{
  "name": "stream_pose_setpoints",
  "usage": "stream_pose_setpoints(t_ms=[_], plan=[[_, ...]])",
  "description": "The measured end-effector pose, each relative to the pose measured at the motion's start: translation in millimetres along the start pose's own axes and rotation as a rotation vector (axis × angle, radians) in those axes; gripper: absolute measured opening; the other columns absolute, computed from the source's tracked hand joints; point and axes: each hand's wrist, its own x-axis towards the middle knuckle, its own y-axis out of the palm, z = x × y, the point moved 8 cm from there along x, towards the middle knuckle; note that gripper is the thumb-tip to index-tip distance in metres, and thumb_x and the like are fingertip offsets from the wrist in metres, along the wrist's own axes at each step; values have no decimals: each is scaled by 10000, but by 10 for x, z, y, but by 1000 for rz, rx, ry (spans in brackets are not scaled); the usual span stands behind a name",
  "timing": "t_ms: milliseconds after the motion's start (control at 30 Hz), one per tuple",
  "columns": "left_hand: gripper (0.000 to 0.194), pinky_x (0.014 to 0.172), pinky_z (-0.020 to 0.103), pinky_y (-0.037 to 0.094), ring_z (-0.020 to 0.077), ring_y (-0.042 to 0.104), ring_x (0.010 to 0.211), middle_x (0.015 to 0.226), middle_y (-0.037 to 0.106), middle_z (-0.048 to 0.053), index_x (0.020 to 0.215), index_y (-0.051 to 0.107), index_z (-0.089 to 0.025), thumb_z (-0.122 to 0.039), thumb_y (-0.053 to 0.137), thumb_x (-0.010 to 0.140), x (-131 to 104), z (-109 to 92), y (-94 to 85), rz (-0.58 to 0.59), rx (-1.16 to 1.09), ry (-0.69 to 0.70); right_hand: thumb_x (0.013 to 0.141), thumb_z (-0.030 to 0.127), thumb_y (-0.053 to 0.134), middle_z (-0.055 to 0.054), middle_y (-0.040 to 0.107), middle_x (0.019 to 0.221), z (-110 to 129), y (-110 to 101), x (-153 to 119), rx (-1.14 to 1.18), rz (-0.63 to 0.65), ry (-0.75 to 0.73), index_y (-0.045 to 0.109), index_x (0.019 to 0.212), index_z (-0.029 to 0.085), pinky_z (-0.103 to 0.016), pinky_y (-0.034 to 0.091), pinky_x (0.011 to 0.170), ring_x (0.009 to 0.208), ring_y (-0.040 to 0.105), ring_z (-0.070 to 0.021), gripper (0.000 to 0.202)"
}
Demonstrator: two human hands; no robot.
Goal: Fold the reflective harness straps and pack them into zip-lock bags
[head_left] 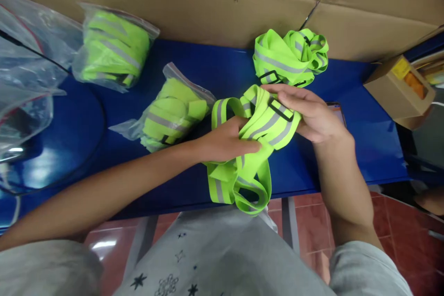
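Observation:
Both hands hold a bundle of neon yellow-green reflective straps [270,125] with grey stripes and a black buckle, above the front part of the blue table. My left hand [231,141] grips the bundle from the left, its thumb laid across the strap. My right hand [312,113] pinches the folded end beside the buckle. Loose loops hang below my left hand, past the table's edge. Just behind my right hand lies a second loose heap of the same straps [287,58]. Left of the bundle is a clear zip bag [169,115] packed with straps.
Another filled zip bag [114,51] lies at the back left, near empty plastic bags [27,51] and a black cable. A large cardboard box [208,4] borders the blue table [367,148] behind. A small cardboard box [398,90] and a partly hidden phone [336,111] are at the right.

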Motion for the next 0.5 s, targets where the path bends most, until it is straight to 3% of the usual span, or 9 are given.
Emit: stream_pose_setpoints(t_ms=[67,167,267,367,500], plan=[[125,688,240,498,153,667,776,835,750,-14,868,739,-145,-219,739,768,6,-70,-88,-32,113,39,833,556,904,-53,837,1126,21,-38,-4,-28,-5,-12,819,1210,241,-434,694,943,1082,807,-285,498],[217,723,261,540,182,711,826,909,785,0,948,763,-155,-205,728,740,7,-34,-110,-32,32,-22,859,537,883,-42,841,1116,-10,-71,14,-47,-20,-1,820,1207,250,-445,689,960,1093,805,-281,455],[404,778,315,604,230,767,895,1026,821,61,1099,776,-159,-267,845,716,-23,87,11,26,-210,-176,848,545,888,-32,838,1146,-19,-84,37,-61,-64,-35,828,1184,267,-436,683,966,1078,803,-271,441],[572,844,359,637,258,790,970,1140,825,120,1164,779,-153,-341,977,662,-69,115,194,140,-373,-236,860,509,888,-14,834,1159,23,-77,10,-69,-127,-101,830,1170,293,-391,673,950,1023,796,-230,382],[487,891,354,625,242,787,1016,1150,832,82,1130,795,-178,-290,967,689,-88,104,224,138,-283,-191,901,505,852,-3,833,1109,117,-38,-108,-142,-141,-141,824,1199,322,-355,673,852,933,786,-207,351]])
